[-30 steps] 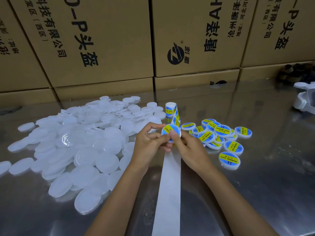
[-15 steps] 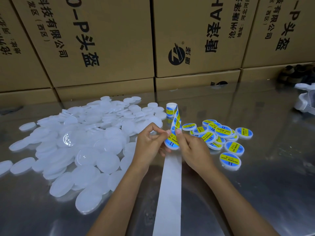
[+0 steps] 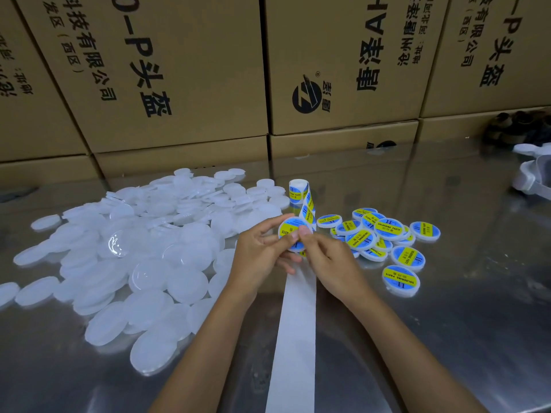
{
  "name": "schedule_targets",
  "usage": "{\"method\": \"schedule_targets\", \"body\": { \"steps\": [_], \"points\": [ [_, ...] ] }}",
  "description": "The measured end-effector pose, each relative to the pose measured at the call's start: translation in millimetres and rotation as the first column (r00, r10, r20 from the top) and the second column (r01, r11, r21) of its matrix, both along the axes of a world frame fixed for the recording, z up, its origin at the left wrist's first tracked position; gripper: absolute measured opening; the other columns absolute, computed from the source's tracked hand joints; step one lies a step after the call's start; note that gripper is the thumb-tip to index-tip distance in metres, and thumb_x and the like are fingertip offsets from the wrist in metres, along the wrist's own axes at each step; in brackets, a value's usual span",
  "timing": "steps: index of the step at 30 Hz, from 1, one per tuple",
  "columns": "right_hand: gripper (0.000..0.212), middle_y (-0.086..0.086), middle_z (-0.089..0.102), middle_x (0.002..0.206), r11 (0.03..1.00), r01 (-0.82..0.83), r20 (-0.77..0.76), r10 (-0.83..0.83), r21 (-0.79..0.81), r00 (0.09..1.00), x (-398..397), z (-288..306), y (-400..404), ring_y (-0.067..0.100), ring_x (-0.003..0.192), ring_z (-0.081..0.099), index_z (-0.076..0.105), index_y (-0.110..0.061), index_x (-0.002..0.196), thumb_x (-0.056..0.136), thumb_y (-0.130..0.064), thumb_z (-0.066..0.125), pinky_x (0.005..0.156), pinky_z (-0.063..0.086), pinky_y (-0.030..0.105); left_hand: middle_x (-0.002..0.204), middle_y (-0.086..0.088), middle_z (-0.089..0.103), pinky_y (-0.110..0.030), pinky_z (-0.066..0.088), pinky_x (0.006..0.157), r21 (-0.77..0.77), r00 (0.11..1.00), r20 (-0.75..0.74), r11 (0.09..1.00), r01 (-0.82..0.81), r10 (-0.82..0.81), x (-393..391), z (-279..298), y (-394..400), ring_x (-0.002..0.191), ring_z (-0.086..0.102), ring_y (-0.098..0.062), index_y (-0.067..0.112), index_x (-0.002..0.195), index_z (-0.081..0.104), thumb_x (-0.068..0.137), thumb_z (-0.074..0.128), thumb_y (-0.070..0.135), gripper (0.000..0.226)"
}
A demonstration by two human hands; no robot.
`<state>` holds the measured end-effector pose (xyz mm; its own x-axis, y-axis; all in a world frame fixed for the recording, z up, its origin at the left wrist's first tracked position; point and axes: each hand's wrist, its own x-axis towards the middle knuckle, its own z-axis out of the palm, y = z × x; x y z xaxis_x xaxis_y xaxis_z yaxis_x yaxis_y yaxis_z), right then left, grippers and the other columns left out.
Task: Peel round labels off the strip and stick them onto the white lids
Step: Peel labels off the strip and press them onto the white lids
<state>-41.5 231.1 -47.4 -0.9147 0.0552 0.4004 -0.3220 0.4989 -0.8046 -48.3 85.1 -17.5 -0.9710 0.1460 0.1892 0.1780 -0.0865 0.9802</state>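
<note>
My left hand (image 3: 260,254) and my right hand (image 3: 331,260) meet at the table's middle. Together they hold one white lid (image 3: 290,231) with a round blue-and-yellow label on its face. My right thumb presses on that label while my left fingers curl round the lid's rim. The label roll (image 3: 298,190) stands upright just behind, and its strip runs down toward my hands. The bare white backing strip (image 3: 295,338) trails from under my hands to the near edge. A big heap of plain white lids (image 3: 143,254) lies to the left.
Several labelled lids (image 3: 384,239) lie in a cluster to the right of my hands. Stacked cardboard boxes (image 3: 185,73) wall off the back of the shiny metal table (image 3: 462,323). A white object (image 3: 533,174) sits at the far right edge.
The lid tipped downward half a second ago and now faces up again, held a little higher. My right thumb has moved onto the label's face.
</note>
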Motion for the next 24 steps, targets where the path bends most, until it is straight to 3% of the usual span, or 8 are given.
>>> {"method": "schedule_targets", "body": {
  "steps": [3,7,10,14,16,19,21,24],
  "points": [
    [0.058,-0.010,0.032,0.046,0.999,-0.016,0.014,0.016,-0.036,1.000,0,3,-2,0.006,0.050,0.031,0.036,-0.020,0.056,0.088,-0.069,0.037,0.051,0.025,0.024,0.078,-0.004,0.077,-0.026,0.058,0.053,0.018,1.000,0.013,1.000,0.014,-0.014,1,-2,2,0.057,0.071,-0.019,0.028,0.118,0.070,0.093,0.070,0.015,0.029],
    [0.060,-0.009,0.024,0.046,0.987,-0.002,0.066,0.013,-0.162,0.998,-1,7,0,0.007,0.046,0.025,0.030,-0.019,0.051,0.086,-0.062,0.051,0.046,0.021,0.021,0.077,-0.003,0.077,-0.027,0.060,0.056,0.023,1.000,0.019,1.000,-0.006,0.005,1,-4,6,0.055,0.071,-0.021,0.033,0.109,0.073,0.098,0.064,0.021,0.019],
    [0.061,-0.002,0.029,0.048,0.988,-0.011,0.114,0.029,-0.155,0.993,-2,6,0,0.010,0.047,0.027,0.033,-0.014,0.052,0.093,-0.053,0.056,0.047,0.024,0.023,0.077,-0.003,0.077,-0.029,0.061,0.057,-0.009,0.995,0.041,0.996,-0.089,0.090,-1,-6,7,0.053,0.070,-0.023,0.030,0.102,0.077,0.100,0.061,0.028,0.016],
    [0.057,-0.006,0.041,0.040,0.978,-0.059,0.277,0.114,-0.200,0.954,-2,6,-2,0.006,0.038,0.038,0.043,-0.014,0.055,0.100,-0.049,0.046,0.045,0.033,0.018,0.074,-0.004,0.076,-0.029,0.060,0.054,-0.064,0.990,0.068,0.991,-0.118,0.123,-4,-11,7,0.051,0.069,-0.021,0.015,0.113,0.074,0.101,0.059,0.023,0.021],
    [0.053,-0.009,0.039,0.038,0.948,-0.081,0.327,0.185,-0.307,0.927,0,8,-2,0.004,0.033,0.035,0.046,-0.015,0.059,0.103,-0.045,0.043,0.037,0.029,0.018,0.076,0.000,0.076,-0.026,0.056,0.050,-0.062,0.995,0.063,0.996,-0.069,0.073,-5,-11,9,0.050,0.065,-0.016,0.018,0.116,0.071,0.103,0.056,0.018,0.020],
    [0.050,-0.005,0.037,0.041,0.916,-0.064,0.355,0.217,-0.396,0.909,4,11,-1,0.008,0.035,0.031,0.049,-0.015,0.064,0.104,-0.044,0.041,0.036,0.026,0.020,0.080,0.006,0.076,-0.025,0.052,0.050,-0.023,0.994,0.099,0.999,0.041,-0.039,-4,-8,8,0.055,0.061,-0.012,0.029,0.122,0.063,0.102,0.057,0.010,0.029],
    [0.048,-0.003,0.039,0.044,0.875,0.038,0.398,0.180,-0.482,0.899,4,13,2,0.009,0.038,0.030,0.050,-0.012,0.072,0.104,-0.046,0.039,0.038,0.027,0.022,0.089,0.001,0.074,-0.028,0.052,0.054,0.034,0.985,0.131,0.994,0.106,-0.109,-3,-7,7,0.066,0.064,-0.014,0.030,0.133,0.056,0.099,0.060,0.005,0.042],
    [0.041,0.000,0.039,0.052,0.711,0.222,0.455,0.154,-0.668,0.877,-1,18,12,0.011,0.043,0.029,0.053,-0.010,0.081,0.107,-0.038,0.036,0.038,0.028,0.024,0.106,-0.007,0.073,-0.032,0.055,0.059,0.019,0.986,0.156,0.998,0.054,-0.057,-2,-6,6,0.077,0.067,-0.019,0.025,0.137,0.055,0.096,0.064,0.006,0.046]
  ]
}}
